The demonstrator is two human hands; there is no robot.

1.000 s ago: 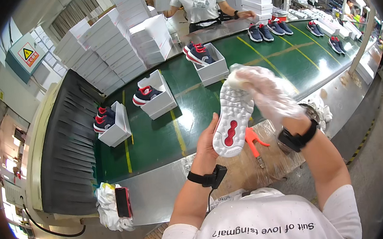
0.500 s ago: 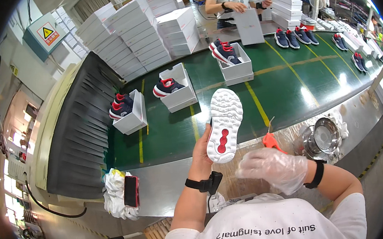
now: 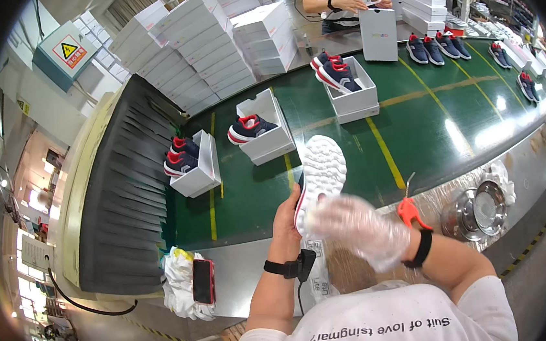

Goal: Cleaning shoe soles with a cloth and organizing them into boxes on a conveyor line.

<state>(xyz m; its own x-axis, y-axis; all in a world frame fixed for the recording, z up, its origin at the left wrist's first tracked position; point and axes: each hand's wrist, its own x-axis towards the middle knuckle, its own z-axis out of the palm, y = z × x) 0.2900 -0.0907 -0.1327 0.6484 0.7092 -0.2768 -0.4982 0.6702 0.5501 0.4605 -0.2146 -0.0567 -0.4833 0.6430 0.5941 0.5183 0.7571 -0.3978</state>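
A sneaker [image 3: 323,166] with a white wavy sole is held up over the belt's near edge, its sole facing me. My left hand [image 3: 286,217] is closed round its side near the heel. My right hand [image 3: 364,231], in a clear plastic glove, presses its bunched fingers on the heel end of the sole and covers the red patch there. Motion blurs the fingertips; whatever is pinched in them, if anything, I cannot make out. Right of that hand, an orange-red air blow gun [image 3: 410,212] with a thin nozzle lies on the bench edge.
On the green conveyor belt [image 3: 326,179] stand white shoe boxes [image 3: 267,146] with navy-and-red sneakers. More sneakers sit far right. Metal bowls [image 3: 487,210] are to the right, a phone [image 3: 203,280] on white cloth to the left. Across the belt a person [image 3: 344,2] handles a white box.
My gloved right hand has moved left and up, from beside the shoe onto its heel. The left hand still grips the shoe. The whole view has shifted slightly; the far person's box stands more upright.
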